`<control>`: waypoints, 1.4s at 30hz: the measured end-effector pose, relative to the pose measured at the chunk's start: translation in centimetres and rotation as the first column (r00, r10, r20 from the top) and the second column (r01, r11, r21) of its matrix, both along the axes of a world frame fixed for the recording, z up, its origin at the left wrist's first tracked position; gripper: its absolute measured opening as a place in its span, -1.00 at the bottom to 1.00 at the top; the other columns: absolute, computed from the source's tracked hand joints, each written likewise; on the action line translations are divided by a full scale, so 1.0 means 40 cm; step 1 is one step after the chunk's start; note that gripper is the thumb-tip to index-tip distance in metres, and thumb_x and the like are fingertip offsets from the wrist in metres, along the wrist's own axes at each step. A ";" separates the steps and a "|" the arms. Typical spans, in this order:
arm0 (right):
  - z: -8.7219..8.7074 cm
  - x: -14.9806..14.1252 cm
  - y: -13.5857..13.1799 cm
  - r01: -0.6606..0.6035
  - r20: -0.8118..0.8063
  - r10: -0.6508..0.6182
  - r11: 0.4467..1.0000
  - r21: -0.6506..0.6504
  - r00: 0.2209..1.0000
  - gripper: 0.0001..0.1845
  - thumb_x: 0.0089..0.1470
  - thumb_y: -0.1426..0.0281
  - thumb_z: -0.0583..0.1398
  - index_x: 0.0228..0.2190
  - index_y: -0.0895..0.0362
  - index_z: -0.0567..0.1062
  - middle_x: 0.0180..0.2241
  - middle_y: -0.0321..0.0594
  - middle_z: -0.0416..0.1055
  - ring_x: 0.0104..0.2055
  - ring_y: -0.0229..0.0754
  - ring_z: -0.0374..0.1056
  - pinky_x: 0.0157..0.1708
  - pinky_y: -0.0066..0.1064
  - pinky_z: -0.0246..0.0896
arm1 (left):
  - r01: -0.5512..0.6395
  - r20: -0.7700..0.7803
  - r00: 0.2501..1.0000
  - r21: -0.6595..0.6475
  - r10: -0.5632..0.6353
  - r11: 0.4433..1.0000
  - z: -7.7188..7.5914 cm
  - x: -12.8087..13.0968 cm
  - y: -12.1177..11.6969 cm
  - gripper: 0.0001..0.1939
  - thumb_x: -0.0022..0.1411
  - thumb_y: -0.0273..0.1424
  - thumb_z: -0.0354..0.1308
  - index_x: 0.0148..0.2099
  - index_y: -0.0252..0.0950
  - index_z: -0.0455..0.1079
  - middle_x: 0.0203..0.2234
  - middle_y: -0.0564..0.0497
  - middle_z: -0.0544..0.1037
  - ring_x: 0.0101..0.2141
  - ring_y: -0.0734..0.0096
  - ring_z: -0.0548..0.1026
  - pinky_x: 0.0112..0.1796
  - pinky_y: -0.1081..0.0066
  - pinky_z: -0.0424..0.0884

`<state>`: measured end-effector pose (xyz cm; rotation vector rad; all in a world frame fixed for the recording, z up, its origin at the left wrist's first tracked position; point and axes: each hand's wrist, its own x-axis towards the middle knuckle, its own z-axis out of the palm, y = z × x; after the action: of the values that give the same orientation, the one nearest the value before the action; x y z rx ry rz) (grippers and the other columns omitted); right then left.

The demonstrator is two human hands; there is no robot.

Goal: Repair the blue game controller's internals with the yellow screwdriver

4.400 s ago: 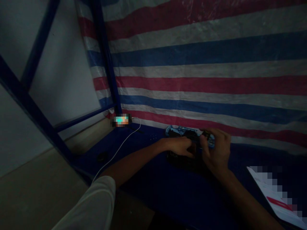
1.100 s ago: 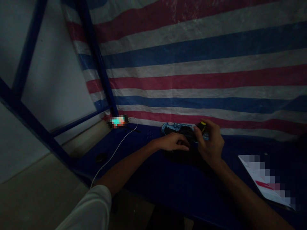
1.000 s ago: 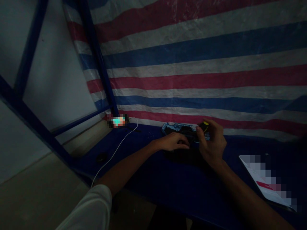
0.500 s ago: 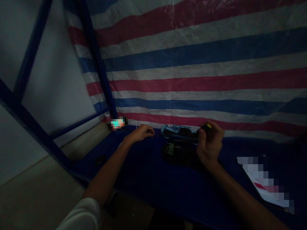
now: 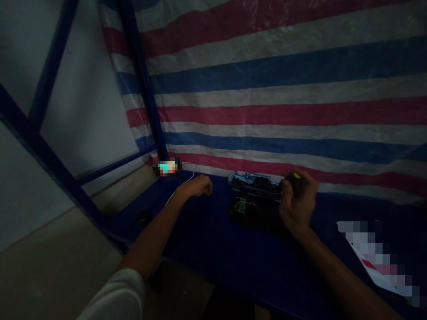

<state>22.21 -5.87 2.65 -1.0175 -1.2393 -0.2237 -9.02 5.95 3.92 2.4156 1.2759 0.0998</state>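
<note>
from my screen, the right hand (image 5: 298, 202) is closed around a small screwdriver (image 5: 295, 178), its dark handle showing a yellow mark above the fingers. the hand sits over the right end of a game controller shell (image 5: 253, 183) and hides the tip, so i can't tell whether the tool is touching anything. the left hand (image 5: 196, 186) rests near the back of the table, well apart from the controller, with its fingers loosely half curled and nothing in it that i can see.

the controller lies in two pieces near the middle of the dark blue table (image 5: 233, 266). the blue patterned shell is at the back edge, and just in front of it is a dark half (image 5: 248, 213) with thin yellowish wires (image 5: 240, 205) on top. as far as i can judge from here, the controller is opened up with its insides showing, and the two pieces are not joined. the light is poor, so i can't make out any screws or small parts.

a white cable (image 5: 188, 171) loops from a blurred phone (image 5: 167, 167) near the blue metal post (image 5: 143, 84). a small round black object (image 5: 143, 217) sits on the table to the left, a pixelated sheet of paper (image 5: 370, 253) lies to the right, and a striped tarp (image 5: 283, 115) hangs behind it all.
</note>
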 end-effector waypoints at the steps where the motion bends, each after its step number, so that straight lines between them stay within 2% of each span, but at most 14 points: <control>1: -0.001 0.000 0.000 -0.005 0.001 0.005 1.000 -0.006 1.000 -0.57 0.27 0.20 0.21 0.10 0.07 0.37 -0.05 -0.11 0.41 -0.09 -0.09 0.45 -0.06 -0.15 0.40 | -0.007 -0.005 1.000 0.005 0.007 1.000 0.000 0.004 -0.004 -0.85 0.09 -0.60 0.27 -0.29 -0.33 0.62 -0.39 -0.04 0.68 -0.35 0.31 0.62 -0.35 0.48 0.37; 5: -0.005 0.001 0.001 -0.020 0.000 0.020 0.999 -0.033 1.000 -0.57 0.28 0.19 0.20 0.11 0.07 0.36 -0.07 -0.11 0.44 -0.10 -0.09 0.45 -0.06 -0.15 0.38 | -0.018 -0.014 1.000 0.019 0.018 1.000 0.000 0.015 -0.016 -0.86 0.07 -0.62 0.25 -0.35 -0.34 0.60 -0.42 -0.06 0.67 -0.36 0.30 0.62 -0.36 0.47 0.37; 9: -0.006 0.003 0.004 0.006 0.012 -0.005 1.000 -0.019 1.000 -0.58 0.26 0.20 0.22 0.09 0.07 0.38 -0.07 -0.11 0.42 -0.08 -0.08 0.44 -0.05 -0.13 0.38 | -0.018 -0.015 1.000 0.013 0.018 1.000 -0.003 0.017 -0.018 -0.83 0.08 -0.63 0.22 -0.33 -0.34 0.60 -0.42 -0.05 0.68 -0.34 0.32 0.63 -0.33 0.48 0.38; 17: -0.010 0.005 0.006 0.015 0.033 -0.014 1.000 -0.020 0.999 -0.59 0.27 0.22 0.22 0.09 0.06 0.39 -0.09 -0.14 0.41 -0.12 -0.11 0.44 -0.09 -0.17 0.37 | -0.036 -0.034 0.999 -0.001 0.036 0.999 -0.007 0.014 -0.011 -0.87 0.07 -0.59 0.28 -0.32 -0.33 0.61 -0.40 -0.06 0.68 -0.34 0.29 0.62 -0.34 0.45 0.37; 21: -0.011 0.007 0.007 0.035 0.042 -0.034 0.999 -0.021 0.999 -0.59 0.26 0.21 0.22 0.09 0.07 0.39 -0.08 -0.12 0.41 -0.11 -0.09 0.45 -0.09 -0.15 0.38 | -0.055 -0.030 0.998 -0.022 0.054 0.998 0.011 0.005 -0.015 -0.89 0.08 -0.56 0.33 -0.28 -0.34 0.60 -0.37 -0.04 0.68 -0.34 0.34 0.61 -0.36 0.48 0.35; 24: -0.009 0.008 0.006 0.036 0.034 -0.035 0.999 -0.008 0.999 -0.59 0.26 0.21 0.22 0.09 0.06 0.39 -0.06 -0.12 0.40 -0.10 -0.09 0.44 -0.08 -0.15 0.39 | -0.043 -0.010 0.999 0.077 0.044 0.996 0.039 0.005 -0.028 -0.90 0.19 -0.45 0.33 -0.22 -0.33 0.61 -0.35 -0.06 0.67 -0.34 0.34 0.58 -0.32 0.45 0.34; 26: -0.006 0.007 0.005 0.023 0.026 -0.022 1.000 -0.009 0.999 -0.59 0.26 0.21 0.22 0.09 0.06 0.38 -0.06 -0.12 0.40 -0.09 -0.09 0.45 -0.07 -0.16 0.40 | -0.011 0.034 0.999 0.221 0.003 0.975 0.052 0.020 -0.043 -0.86 0.30 -0.39 0.25 -0.15 -0.32 0.60 -0.30 -0.08 0.66 -0.29 0.33 0.57 -0.25 0.42 0.35; 28: -0.004 0.006 0.004 0.007 0.021 -0.007 1.000 -0.008 1.000 -0.59 0.27 0.21 0.21 0.09 0.06 0.37 -0.06 -0.13 0.39 -0.09 -0.10 0.45 -0.06 -0.16 0.40 | 0.032 0.110 0.991 0.351 -0.075 0.936 0.054 0.051 -0.064 -0.79 0.37 -0.43 0.14 -0.05 -0.31 0.58 -0.20 -0.10 0.64 -0.21 0.30 0.55 -0.13 0.39 0.37; 30: -0.004 0.005 0.004 0.004 0.020 -0.003 1.000 -0.011 1.000 -0.58 0.27 0.19 0.21 0.09 0.06 0.36 -0.06 -0.12 0.39 -0.08 -0.09 0.45 -0.04 -0.15 0.39 | 0.082 0.207 0.961 0.418 -0.183 0.905 0.043 0.095 -0.091 -0.75 0.41 -0.43 0.09 0.04 -0.28 0.54 -0.12 -0.09 0.62 -0.15 0.30 0.53 -0.06 0.36 0.38; 35: -0.016 0.003 0.005 -0.024 0.037 0.027 0.997 -0.075 0.999 -0.56 0.29 0.19 0.19 0.12 0.09 0.34 -0.07 -0.08 0.44 -0.08 -0.07 0.47 -0.05 -0.12 0.40 | 0.263 0.338 0.828 0.470 -0.447 0.842 -0.002 0.198 -0.161 -0.76 0.44 -0.34 0.12 0.06 -0.29 0.50 -0.06 -0.11 0.59 0.01 0.26 0.48 0.10 0.25 0.35; 38: -0.027 0.000 0.006 -0.051 0.073 0.057 0.994 -0.092 0.996 -0.57 0.28 0.18 0.20 0.11 0.07 0.37 -0.05 -0.07 0.48 -0.04 -0.03 0.47 -0.02 -0.07 0.40 | 0.323 0.340 0.795 0.463 -0.502 0.826 -0.022 0.225 -0.186 -0.76 0.43 -0.34 0.12 0.05 -0.27 0.51 -0.05 -0.12 0.58 0.03 0.24 0.47 0.13 0.22 0.33; 42: -0.032 -0.012 0.001 -0.093 0.113 0.102 0.992 -0.083 0.988 -0.56 0.28 0.19 0.20 0.12 0.07 0.36 -0.05 -0.07 0.50 -0.05 -0.02 0.49 -0.02 -0.05 0.43 | 0.336 0.305 0.801 0.483 -0.515 0.809 -0.040 0.235 -0.195 -0.77 0.40 -0.34 0.14 0.03 -0.24 0.52 -0.02 -0.11 0.58 0.03 0.22 0.46 0.13 0.21 0.31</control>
<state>21.75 -5.84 1.37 -1.0188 -1.4094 -0.1622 0.40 -1.86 2.32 2.7561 0.5084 0.7861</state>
